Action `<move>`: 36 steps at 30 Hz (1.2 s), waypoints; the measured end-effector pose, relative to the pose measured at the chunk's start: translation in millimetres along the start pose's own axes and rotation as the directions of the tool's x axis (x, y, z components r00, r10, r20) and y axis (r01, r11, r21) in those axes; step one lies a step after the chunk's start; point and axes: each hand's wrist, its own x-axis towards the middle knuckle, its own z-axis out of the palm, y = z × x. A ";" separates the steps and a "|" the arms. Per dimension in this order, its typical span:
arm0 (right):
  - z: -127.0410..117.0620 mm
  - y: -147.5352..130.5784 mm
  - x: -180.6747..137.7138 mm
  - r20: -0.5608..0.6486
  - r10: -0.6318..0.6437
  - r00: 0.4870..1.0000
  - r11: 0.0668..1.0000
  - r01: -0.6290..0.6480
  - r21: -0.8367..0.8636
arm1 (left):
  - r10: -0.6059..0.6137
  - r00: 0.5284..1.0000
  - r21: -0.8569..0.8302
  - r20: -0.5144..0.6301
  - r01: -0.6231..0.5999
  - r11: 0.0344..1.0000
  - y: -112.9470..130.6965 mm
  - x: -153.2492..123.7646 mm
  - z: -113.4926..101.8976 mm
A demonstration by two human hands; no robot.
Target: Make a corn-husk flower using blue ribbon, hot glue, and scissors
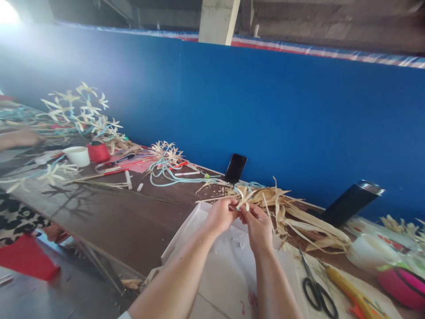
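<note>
My left hand point(221, 215) and my right hand point(257, 226) meet above a white cardboard sheet point(215, 274). Both pinch a small straw flower point(243, 199) of pale husk strips with a bit of light blue strip in it. The fingers of each hand are closed on the piece. Right behind the hands lies a pile of dried husk strips point(292, 212) on the brown table point(126, 217).
Black-handled scissors point(315, 290) and a yellow cutter point(348, 290) lie at the right. A dark phone point(235, 168) leans on the blue wall. A black flask point(352, 201), white cups point(78, 156), a red spool point(98, 152) and finished straw flowers point(83, 110) are about. Another person's arm point(18, 138) shows far left.
</note>
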 end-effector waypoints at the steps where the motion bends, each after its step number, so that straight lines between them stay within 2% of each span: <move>1: 0.0 -1.0 -0.1 -0.006 0.004 1.000 1.000 -0.004 -0.015 | -0.011 1.000 -0.037 0.007 0.012 0.999 1.8 -0.3 -1.3; 5: 0.1 -5.4 -0.8 -0.041 -0.007 0.999 1.000 0.006 -0.027 | -0.044 0.999 -0.187 -0.014 0.040 0.981 9.3 -0.8 -6.6; 10: 4.7 -7.7 -3.6 0.021 -0.008 1.000 1.000 0.009 -0.029 | -0.044 0.995 -0.174 -0.086 0.028 0.984 7.3 2.6 -5.8; 14: 7.7 -4.3 -4.3 0.071 -0.001 0.997 1.000 0.000 0.003 | -0.025 0.992 -0.233 -0.125 -0.005 0.972 5.8 5.0 -5.0; 17: 4.6 -2.0 -2.1 0.083 0.065 0.994 0.992 -0.073 0.100 | 0.005 0.987 -0.254 -0.160 -0.046 0.966 7.8 4.8 -5.8; 19: 0.1 -2.1 0.1 0.044 0.148 0.988 0.971 -0.154 0.185 | 0.005 0.984 -0.255 -0.178 -0.051 0.965 8.0 4.6 -5.7; 22: -6.2 -4.4 3.0 -0.016 0.244 0.970 0.908 -0.222 0.356 | -0.001 0.991 -0.229 -0.132 -0.029 0.973 5.3 4.0 -4.3; 26: -7.6 -8.2 3.9 0.020 0.231 0.973 0.839 -0.210 0.501 | 0.065 0.998 -0.170 0.009 -0.062 0.983 -0.1 2.6 -1.5; 31: -3.7 -10.7 2.9 0.012 0.231 0.973 0.842 -0.206 0.499 | -0.009 0.997 -0.112 0.076 0.017 0.994 -3.2 1.5 1.6; 36: -4.8 -10.0 3.5 -0.022 0.212 0.977 0.855 -0.174 0.488 | -0.020 0.988 -0.223 0.151 0.054 0.973 -2.8 1.5 2.8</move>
